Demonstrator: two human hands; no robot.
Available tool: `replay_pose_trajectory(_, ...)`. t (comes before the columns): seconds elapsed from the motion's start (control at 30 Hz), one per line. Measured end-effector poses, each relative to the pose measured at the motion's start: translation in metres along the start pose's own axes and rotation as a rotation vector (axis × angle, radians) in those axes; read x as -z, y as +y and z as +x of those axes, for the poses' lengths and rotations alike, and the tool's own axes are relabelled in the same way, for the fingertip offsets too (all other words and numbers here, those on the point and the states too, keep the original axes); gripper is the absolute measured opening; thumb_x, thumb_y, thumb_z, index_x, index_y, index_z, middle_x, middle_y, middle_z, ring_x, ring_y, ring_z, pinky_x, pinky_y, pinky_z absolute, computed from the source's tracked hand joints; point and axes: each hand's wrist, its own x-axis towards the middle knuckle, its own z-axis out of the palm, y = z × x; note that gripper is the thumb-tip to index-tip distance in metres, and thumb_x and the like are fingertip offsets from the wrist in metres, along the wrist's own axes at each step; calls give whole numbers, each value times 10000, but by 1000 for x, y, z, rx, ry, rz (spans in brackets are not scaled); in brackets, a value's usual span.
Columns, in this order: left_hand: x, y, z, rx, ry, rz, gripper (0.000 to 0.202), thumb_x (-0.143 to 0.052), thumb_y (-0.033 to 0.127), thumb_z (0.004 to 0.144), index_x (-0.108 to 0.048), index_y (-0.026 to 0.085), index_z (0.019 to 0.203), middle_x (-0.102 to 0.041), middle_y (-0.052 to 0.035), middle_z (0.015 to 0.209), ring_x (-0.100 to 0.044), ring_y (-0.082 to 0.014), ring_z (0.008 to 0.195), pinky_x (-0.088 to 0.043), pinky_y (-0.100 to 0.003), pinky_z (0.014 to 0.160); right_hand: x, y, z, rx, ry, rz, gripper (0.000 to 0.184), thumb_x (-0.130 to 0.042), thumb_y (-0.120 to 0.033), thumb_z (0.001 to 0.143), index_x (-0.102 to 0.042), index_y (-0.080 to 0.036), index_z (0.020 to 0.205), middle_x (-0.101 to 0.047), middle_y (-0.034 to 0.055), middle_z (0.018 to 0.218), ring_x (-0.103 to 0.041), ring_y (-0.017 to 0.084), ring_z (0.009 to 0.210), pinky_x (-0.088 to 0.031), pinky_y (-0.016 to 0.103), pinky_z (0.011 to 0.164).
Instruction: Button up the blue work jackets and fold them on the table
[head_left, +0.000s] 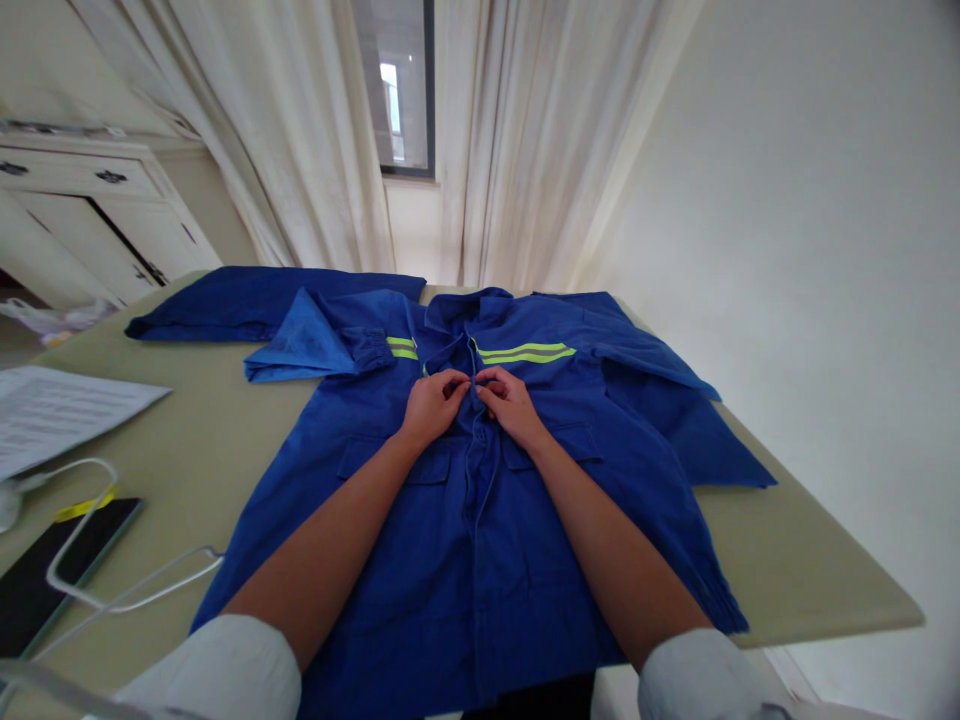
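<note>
Pinching the jacket front, fingers of the left hand and right hand meet. Keeping both edges level looks wise.

jacket on table, phone left

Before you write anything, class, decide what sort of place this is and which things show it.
Probably a room in a home: pale curtains frame a window, a white cabinet stands at the left, and a blue jacket lies on a plain table.
</note>
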Motion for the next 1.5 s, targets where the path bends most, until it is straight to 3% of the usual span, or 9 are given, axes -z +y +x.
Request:
replay_pose_trajectory(0.17,-1,-5,3,-88,9,-84,113,-673,254,933,-779,223,953,-776,-36,915,-683,-184,775,-525,-304,741,-1,5,1,-2,36,-77,266,-699,-438,844,-651,-226,995,-574,-63,600,-477,111,439,-360,237,437)
replay_pose_trajectory(0.27,0,-6,4,-65,-21,-86,113,-658,234,931,-768,225,956,-772,-32,894,-689,-192,799,-530,-309,754,-1,9,2,14,68,-132,289,-707,-447,831,-678,-216,1002,-627,-34,639,-529,133,496,-399,248,470)
replay_pose_trajectory(0.57,-1,-7,3,32,-15,-217,146,-676,234,878,-658,211,1021,-756,-21,914,-620,-140,638,-474,-268,606,-2,6,1,211,156,-404,175,-725,-317,844,-765,-196,963,-643,8,788,-545,146,630,-470,278,620)
replay_pose_trajectory(0.9,3,0,2,-25,-47,-261,115,-618,255,902,-674,200,986,-723,-6,832,-613,-130,632,-467,-253,592,-3,5,0,209,125,-444,119,-724,-277,873,-755,-198,957,-700,40,865,-623,178,723,-525,307,714)
replay_pose_trajectory(1.1,4,-1,5,19,-74,-353,229,-701,339,875,-679,186,1044,-750,-39,887,-637,-141,683,-484,-257,611,-5,2,-3,248,171,-478,69,-715,-253,883,-749,-213,929,-698,42,873,-626,189,729,-532,316,718)
replay_pose_trajectory(1.37,2,-10,11,49,-60,-399,238,-707,332,844,-682,177,1023,-736,-33,886,-426,-73,515,-332,-223,485,-8,-2,-7,334,195,-489,114,-686,-314,953,-757,-230,922,-721,55,915,-662,211,803,-538,341,778)
replay_pose_trajectory(1.5,1,-7,9,57,-27,-377,203,-696,316,832,-689,189,991,-728,-21,884,-384,-73,505,-295,-226,467,-10,-5,-9,278,194,-498,113,-703,-333,932,-743,-232,962,-735,61,957,-671,206,810,-545,336,780)
